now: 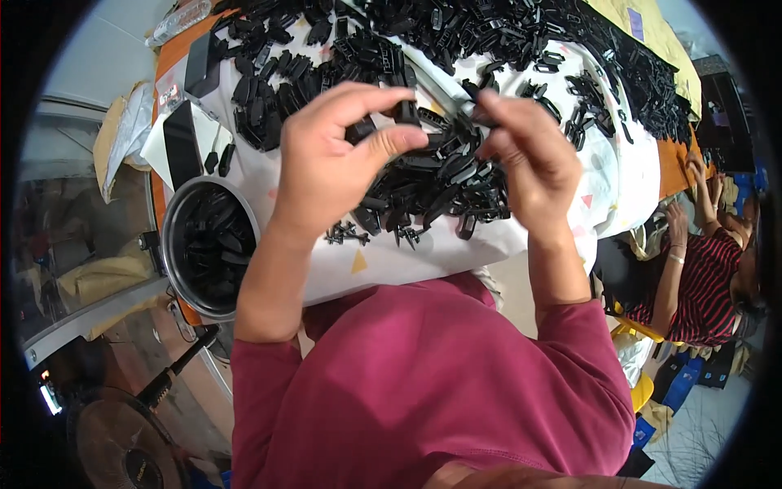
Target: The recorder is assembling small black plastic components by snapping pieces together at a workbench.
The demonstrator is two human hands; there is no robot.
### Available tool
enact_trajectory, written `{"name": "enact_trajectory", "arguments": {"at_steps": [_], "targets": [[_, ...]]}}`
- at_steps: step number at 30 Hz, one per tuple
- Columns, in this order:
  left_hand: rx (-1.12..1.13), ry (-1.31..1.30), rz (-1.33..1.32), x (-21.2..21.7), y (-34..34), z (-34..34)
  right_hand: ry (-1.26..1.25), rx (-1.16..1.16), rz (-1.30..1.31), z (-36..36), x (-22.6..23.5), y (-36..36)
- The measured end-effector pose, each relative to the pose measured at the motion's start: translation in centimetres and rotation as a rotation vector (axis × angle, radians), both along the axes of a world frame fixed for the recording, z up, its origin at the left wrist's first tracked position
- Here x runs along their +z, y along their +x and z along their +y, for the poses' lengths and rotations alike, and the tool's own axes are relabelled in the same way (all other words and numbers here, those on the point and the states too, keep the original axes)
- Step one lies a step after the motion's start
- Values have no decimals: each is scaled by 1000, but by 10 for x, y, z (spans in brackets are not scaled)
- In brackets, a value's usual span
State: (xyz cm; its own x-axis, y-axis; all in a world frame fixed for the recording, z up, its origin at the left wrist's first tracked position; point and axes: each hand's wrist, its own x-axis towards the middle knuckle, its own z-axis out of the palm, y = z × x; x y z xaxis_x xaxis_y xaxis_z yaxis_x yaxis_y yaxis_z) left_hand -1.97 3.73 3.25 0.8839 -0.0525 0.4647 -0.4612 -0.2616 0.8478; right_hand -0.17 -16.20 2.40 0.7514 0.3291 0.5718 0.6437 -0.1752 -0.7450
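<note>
My left hand (pixel 342 151) is raised over the table, thumb and fingers pinched on a small black plastic part (pixel 405 110). My right hand (pixel 525 155) is beside it, fingertips closed on another small black plastic piece (pixel 476 110), slightly blurred. Below both hands lies a heap of black plastic parts (pixel 432 183) on a white cloth (pixel 627 171) with coloured triangles. A few spiky black offcuts (pixel 346 235) lie near the cloth's front edge.
A round metal bowl (pixel 173 244) holding black parts stands at my left. More black parts (pixel 505 28) cover the table's far side. A person in a striped shirt (pixel 705 281) sits at the right. A fan (pixel 122 448) stands on the floor lower left.
</note>
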Motion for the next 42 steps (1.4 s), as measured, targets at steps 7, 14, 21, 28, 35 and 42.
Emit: {"name": "enact_trajectory", "arguments": {"at_steps": [7, 14, 21, 28, 35, 42], "targets": [[-15, 74, -46, -3, 0, -5, -185, -30, -91, 7, 1, -6], [-98, -159, 115, -28, 2, -8, -268, -40, -191, 12, -5, -8], [-66, -1022, 664, -46, -6, -43, 211, -64, 736, 25, -27, -16], [-225, -1194, 614, -74, 23, -22, -162, 129, 438, -2, -44, 70], [72, 278, 345, -74, 55, -13, -1097, -320, 47, -65, -97, 186], [23, 879, 264, -83, 73, -38, -696, -549, 101, -40, -57, 125]]}}
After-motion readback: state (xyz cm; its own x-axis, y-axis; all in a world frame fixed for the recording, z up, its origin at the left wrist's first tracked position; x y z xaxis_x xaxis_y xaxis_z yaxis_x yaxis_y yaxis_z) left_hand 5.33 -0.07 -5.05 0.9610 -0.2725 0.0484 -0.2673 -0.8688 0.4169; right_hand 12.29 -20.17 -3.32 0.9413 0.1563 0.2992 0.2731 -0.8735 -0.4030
